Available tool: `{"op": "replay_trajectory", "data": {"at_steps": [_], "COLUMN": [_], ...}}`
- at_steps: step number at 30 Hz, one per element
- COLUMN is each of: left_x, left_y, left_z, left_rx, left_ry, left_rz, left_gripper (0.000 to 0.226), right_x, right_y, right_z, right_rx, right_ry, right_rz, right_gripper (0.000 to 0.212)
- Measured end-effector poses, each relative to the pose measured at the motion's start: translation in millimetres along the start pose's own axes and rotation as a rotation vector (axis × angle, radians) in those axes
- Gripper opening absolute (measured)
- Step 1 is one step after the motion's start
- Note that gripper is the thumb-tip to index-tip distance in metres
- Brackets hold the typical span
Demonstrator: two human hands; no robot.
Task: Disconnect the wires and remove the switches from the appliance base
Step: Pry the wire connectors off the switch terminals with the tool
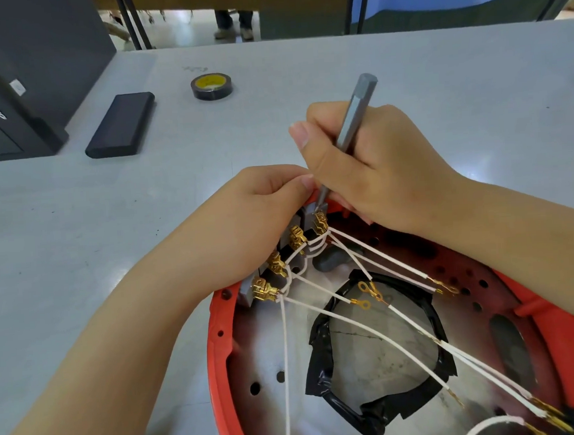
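Note:
The red appliance base (218, 322) lies upside down at the lower right, its middle hole edged with black tape. A row of grey switches (294, 250) with brass terminals sits along its far-left rim. Several white wires (352, 321) fan out from the terminals across the base. My left hand (246, 226) grips the rim and the switch row from outside. My right hand (370, 165) holds a grey metal screwdriver (357, 119), its tip down at the farthest switch terminal (321, 222).
On the grey table (79, 247) lie a black rectangular case (120, 125) and a roll of black tape (212, 86) at the back. A black computer tower (12, 83) stands far left. A person's legs show beyond the table.

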State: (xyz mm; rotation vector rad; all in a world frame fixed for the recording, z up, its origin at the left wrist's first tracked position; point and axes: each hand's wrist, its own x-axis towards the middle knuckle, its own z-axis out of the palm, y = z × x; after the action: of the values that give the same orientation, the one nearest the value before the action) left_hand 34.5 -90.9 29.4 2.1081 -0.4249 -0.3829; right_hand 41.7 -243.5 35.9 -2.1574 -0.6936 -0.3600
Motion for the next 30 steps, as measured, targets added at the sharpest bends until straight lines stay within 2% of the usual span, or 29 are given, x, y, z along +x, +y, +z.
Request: {"op": "replay_trajectory", "data": {"at_steps": [7, 12, 17, 25, 30], "left_x": [1, 2, 3, 2, 2], "left_y": [-2, 0, -3, -1, -3], "left_z": [-1, 0, -1, -1, -1], "left_rx": [0.021, -0.011, -0.034, -0.061, -0.076], "left_ry": [-0.007, 0.004, -0.008, -0.02, -0.011], "left_rz": [-0.004, 0.008, -0.008, -0.033, 0.001], "left_gripper": [0.035, 0.032, 0.032, 0.032, 0.032], "right_x": [-1, 10, 17, 19, 9], "right_y": [-1, 0, 0, 2, -1], "right_z": [2, -2, -3, -3, -3], "right_rx": [-0.02, 0.078, 0.058, 0.098, 0.124], "right_ry": [0.0, -0.106, -0.187, -0.199, -0.109], "right_rz": [-0.015, 0.154, 0.212, 0.236, 0.19], "right_gripper": [0.037, 0.043, 0.045, 0.047, 0.044]}}
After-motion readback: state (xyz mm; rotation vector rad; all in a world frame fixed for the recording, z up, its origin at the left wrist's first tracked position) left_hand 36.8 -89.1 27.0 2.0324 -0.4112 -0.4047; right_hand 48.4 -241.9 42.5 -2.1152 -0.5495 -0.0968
